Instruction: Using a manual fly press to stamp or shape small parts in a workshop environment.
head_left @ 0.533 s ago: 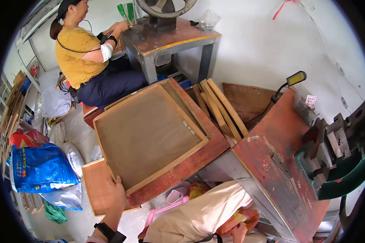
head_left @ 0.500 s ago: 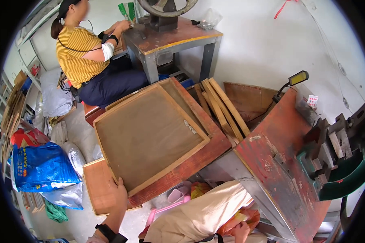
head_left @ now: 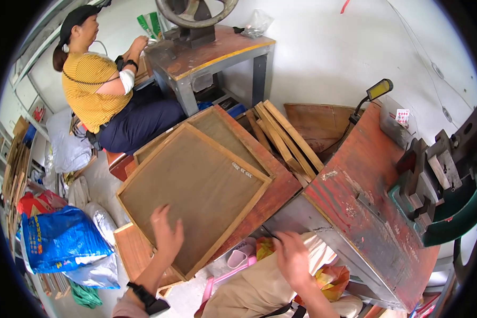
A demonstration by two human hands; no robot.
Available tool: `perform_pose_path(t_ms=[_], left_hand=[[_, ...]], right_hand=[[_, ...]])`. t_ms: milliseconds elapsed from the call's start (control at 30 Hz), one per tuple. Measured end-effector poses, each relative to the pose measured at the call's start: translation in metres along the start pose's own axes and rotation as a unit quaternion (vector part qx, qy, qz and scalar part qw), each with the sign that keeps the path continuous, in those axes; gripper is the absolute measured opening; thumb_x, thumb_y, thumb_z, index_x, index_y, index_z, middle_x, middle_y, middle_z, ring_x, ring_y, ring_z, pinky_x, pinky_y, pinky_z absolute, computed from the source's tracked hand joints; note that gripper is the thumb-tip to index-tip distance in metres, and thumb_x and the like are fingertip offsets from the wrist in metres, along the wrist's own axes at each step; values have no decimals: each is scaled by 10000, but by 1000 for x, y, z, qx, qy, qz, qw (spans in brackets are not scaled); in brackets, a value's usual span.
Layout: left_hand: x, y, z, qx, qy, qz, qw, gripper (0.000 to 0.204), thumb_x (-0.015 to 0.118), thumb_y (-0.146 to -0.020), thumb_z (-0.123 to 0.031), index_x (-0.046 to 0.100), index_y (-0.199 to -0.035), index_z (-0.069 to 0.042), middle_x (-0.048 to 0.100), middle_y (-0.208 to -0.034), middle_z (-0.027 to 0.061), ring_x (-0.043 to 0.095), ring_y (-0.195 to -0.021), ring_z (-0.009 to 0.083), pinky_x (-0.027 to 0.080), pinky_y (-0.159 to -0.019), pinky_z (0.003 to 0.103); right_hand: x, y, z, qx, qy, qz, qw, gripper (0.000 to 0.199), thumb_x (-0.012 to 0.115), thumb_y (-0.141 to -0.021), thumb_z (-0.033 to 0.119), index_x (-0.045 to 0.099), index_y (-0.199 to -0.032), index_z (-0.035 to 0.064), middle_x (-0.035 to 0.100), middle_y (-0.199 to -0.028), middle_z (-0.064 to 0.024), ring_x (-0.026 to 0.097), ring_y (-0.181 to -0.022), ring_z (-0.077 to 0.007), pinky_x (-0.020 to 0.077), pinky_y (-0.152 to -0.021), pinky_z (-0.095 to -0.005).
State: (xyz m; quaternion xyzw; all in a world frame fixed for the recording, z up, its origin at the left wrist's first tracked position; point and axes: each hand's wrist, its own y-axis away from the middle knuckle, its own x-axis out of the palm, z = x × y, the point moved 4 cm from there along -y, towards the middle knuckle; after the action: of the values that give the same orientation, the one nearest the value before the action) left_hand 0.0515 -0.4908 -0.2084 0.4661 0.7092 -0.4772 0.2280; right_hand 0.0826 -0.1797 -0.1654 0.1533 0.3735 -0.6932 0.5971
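A shallow wooden-framed tray (head_left: 201, 191) with a brown mesh-like bottom lies tilted across a red worktop (head_left: 282, 199), partly over a second framed tray (head_left: 228, 133). Several small whitish pieces (head_left: 242, 169) sit in a row near its right edge. My left hand (head_left: 167, 232) is over the tray's near left part, fingers apart, with nothing in it; whether it touches the bottom I cannot tell. Above my lap, my right hand (head_left: 292, 258) is closed, and a thin dark stick-like thing (head_left: 269, 231) pokes out at its fingertips.
A bench with a green-bodied press (head_left: 434, 212) and a lamp (head_left: 379, 90) stands at right. Wooden strips (head_left: 289, 140) lean behind the tray. A seated person (head_left: 98, 90) works at another table (head_left: 212, 58). Blue bags (head_left: 66, 238) lie on the left floor.
My left hand has left the tray's near edge and moved over its inside. My right hand has risen from my lap toward the tray. The tray has shifted slightly nearer and left.
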Motion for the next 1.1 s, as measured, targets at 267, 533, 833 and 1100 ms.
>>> perform_pose_path(t_ms=[267,533,833,1100], left_hand=[[144,-107,-34,269,108,118,950,360,547,-762,60,548,-1121,30,554,-1145,194,506,-1128,362,421,-967,417],[172,-121,-32,311,90,175,930,430,555,-693,85,588,-1118,27,542,-1168,176,499,-1137,340,447,-952,388],[170,-118,-33,310,68,184,930,419,579,-693,51,584,-1111,23,530,-1163,172,488,-1136,335,440,-955,389],[169,-116,-36,306,78,196,928,472,583,-679,59,561,-1150,29,537,-1159,169,479,-1147,339,427,-967,392]], right_hand=[[146,-89,-22,-117,134,57,982,409,607,-838,158,496,-1174,-46,520,-1193,-213,503,-1116,-351,417,-952,-391],[185,-114,-44,-74,228,96,966,448,560,-869,194,474,-1216,-75,482,-1269,-199,464,-1181,-317,381,-1001,-385],[191,-113,-48,-98,263,120,952,401,473,-923,191,494,-1210,-89,478,-1284,-211,418,-1216,-323,329,-1043,-363],[185,-114,-46,-96,213,106,967,410,496,-902,171,489,-1220,-88,472,-1292,-209,412,-1223,-323,365,-1016,-367]])
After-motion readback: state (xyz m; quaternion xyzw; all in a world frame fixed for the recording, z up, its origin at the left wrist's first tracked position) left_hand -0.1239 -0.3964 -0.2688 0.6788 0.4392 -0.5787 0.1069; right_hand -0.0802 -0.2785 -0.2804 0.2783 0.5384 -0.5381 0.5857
